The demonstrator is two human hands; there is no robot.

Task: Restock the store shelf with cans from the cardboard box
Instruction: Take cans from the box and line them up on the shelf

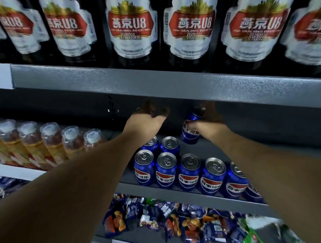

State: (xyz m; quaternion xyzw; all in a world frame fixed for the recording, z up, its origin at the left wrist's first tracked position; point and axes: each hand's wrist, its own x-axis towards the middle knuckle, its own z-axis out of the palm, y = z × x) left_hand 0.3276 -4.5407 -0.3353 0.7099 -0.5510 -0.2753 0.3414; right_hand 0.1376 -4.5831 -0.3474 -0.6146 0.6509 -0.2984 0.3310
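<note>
Several blue cola cans (166, 170) stand upright in two rows on the grey middle shelf (179, 193). Both my arms reach deep under the shelf above. My right hand (211, 113) grips another blue cola can (191, 131), held tilted above the bare shelf floor behind the front row. My left hand (151, 112) is in the dark back of the shelf behind the rear cans, its fingers bent downward in shadow. Whether it holds anything is hidden. The cardboard box is out of view.
The grey front edge of the upper shelf (153, 80) hangs low just above both hands, with dark beer bottles (129, 27) on it. Shrink-wrapped orange drink bottles (50, 143) stand to the left. Snack packets (171, 218) fill the shelf below.
</note>
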